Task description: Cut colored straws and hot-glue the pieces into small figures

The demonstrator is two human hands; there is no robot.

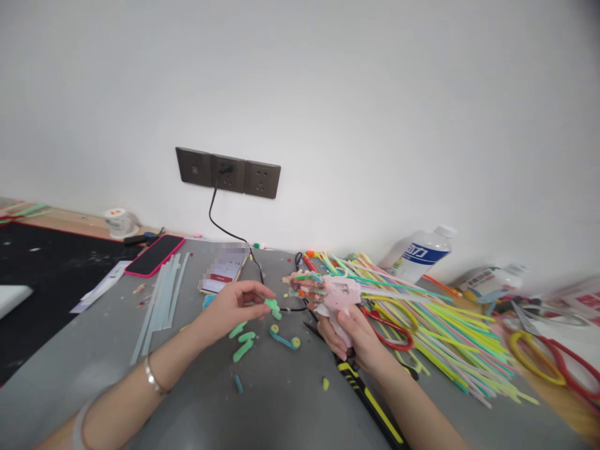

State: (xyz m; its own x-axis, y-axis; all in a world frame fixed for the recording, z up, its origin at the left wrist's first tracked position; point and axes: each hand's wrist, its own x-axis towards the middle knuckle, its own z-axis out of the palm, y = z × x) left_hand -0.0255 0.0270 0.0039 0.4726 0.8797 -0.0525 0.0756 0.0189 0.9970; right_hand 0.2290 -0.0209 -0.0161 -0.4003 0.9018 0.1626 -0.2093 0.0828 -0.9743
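Observation:
Between the thumb and fingers of my left hand (237, 307) is a small bent piece of green pipe cleaner (272, 307). My right hand (349, 334) grips the handle of a pale pink hot glue gun (341, 292), whose nozzle end, crusted with colourful bits, points left toward the green piece. A glue stick sticks out of its back. Below my left hand lie several more green pipe cleaner pieces (244, 351). Just right of them rests a blue pipe cleaner piece (284, 339) with yellow coiled ends. A short blue bit (239, 384) and a yellow-green bit (325, 383) lie nearer me.
A pile of long pipe cleaners (450, 337) covers the right side, with red-and-yellow scissors (389, 331) and a white bottle (417, 253). Under my right arm lies a black-and-yellow utility knife (370, 403). Clear glue sticks (162, 300) and a pink-edged phone (155, 255) are left.

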